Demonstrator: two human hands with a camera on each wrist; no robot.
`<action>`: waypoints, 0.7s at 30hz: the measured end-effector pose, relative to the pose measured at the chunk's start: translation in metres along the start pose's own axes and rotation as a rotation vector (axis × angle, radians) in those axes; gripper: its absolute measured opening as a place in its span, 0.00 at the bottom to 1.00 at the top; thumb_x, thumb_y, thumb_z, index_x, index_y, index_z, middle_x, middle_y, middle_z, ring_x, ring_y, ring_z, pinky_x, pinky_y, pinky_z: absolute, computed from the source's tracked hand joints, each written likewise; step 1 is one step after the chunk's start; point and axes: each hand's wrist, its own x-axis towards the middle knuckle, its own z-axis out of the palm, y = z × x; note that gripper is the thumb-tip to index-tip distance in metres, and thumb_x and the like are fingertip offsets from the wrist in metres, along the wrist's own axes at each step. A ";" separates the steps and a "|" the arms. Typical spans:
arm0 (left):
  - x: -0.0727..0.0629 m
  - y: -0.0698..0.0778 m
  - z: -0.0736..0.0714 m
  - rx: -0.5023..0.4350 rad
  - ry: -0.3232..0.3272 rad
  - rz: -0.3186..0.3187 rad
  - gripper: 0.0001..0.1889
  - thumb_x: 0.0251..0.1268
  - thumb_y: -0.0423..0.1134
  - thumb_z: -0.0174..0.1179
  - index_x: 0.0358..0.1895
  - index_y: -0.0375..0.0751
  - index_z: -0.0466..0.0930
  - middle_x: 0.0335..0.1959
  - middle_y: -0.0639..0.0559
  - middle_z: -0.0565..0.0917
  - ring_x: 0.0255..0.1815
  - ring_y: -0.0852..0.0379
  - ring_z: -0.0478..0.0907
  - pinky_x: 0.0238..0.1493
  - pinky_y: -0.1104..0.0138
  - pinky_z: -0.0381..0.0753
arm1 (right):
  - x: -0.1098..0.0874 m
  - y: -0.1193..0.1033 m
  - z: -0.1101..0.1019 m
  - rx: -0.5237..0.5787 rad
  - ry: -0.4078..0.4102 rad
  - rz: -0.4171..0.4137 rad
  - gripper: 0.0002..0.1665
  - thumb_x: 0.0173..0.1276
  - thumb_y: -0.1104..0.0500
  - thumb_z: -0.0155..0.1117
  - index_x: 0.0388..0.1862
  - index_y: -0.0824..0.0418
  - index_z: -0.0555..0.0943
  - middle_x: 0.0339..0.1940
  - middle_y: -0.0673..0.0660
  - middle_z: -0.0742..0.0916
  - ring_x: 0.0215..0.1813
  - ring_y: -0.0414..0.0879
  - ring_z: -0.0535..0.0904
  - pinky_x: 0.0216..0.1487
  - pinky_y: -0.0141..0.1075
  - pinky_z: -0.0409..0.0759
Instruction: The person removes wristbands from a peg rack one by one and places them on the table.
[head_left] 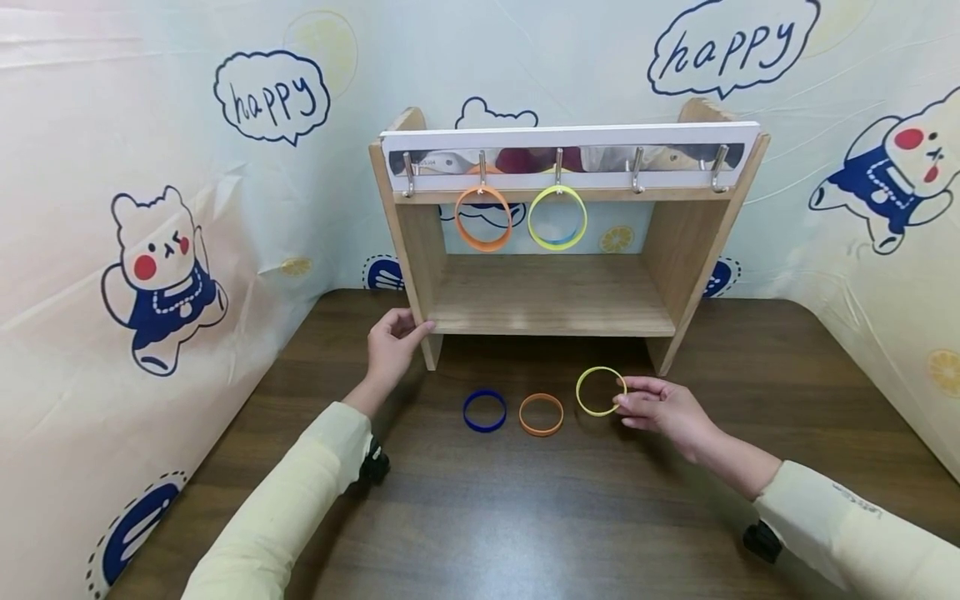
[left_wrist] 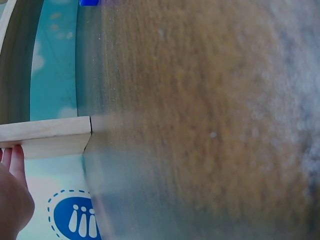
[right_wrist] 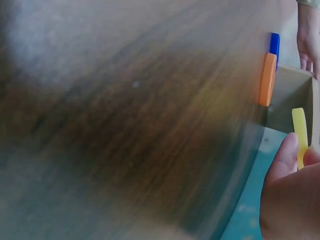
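My right hand (head_left: pixel 667 412) pinches a yellow silicone wristband (head_left: pixel 578 395) by its right side, between thumb and fingers, raised off the table. In the right wrist view the same yellow band appears edge-on, gripped at its lower end. My left hand (head_left: pixel 392 346) holds the lower left side panel of a wooden shelf (head_left: pixel 555 292), thumb at the panel's front edge and fingers on its outer face. Left of the held band, an orange wristband (head_left: pixel 541 434) and a blue wristband (head_left: pixel 485 429) lie on the table.
Along the shelf's top runs a white rail (head_left: pixel 570 136) with several metal hooks (head_left: pixel 637 171). An orange band (head_left: pixel 459 218) hangs on the second hook from the left, a yellow band (head_left: pixel 532 218) on the middle one. A printed cloth (head_left: pixel 292 200) surrounds the brown table (head_left: pixel 480 517).
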 end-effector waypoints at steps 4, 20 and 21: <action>-0.001 0.001 0.000 -0.001 -0.004 -0.004 0.18 0.56 0.44 0.73 0.44 0.36 0.81 0.42 0.44 0.84 0.44 0.54 0.80 0.43 0.68 0.80 | 0.000 0.004 0.000 -0.030 -0.014 0.026 0.30 0.70 0.67 0.60 0.64 0.81 0.62 0.46 0.61 0.85 0.44 0.47 0.84 0.46 0.39 0.82; -0.001 0.001 0.001 -0.018 0.001 0.000 0.17 0.56 0.42 0.73 0.43 0.35 0.81 0.42 0.42 0.84 0.45 0.53 0.81 0.42 0.68 0.81 | 0.000 0.012 0.001 -0.058 -0.019 0.128 0.30 0.68 0.68 0.63 0.63 0.81 0.63 0.40 0.61 0.86 0.41 0.46 0.85 0.43 0.39 0.83; -0.001 0.001 0.001 -0.019 0.001 0.000 0.17 0.56 0.41 0.73 0.43 0.35 0.81 0.42 0.43 0.84 0.45 0.53 0.81 0.42 0.68 0.81 | 0.000 0.013 0.001 -0.059 -0.019 0.135 0.31 0.68 0.68 0.63 0.63 0.82 0.63 0.40 0.61 0.86 0.41 0.46 0.85 0.42 0.39 0.84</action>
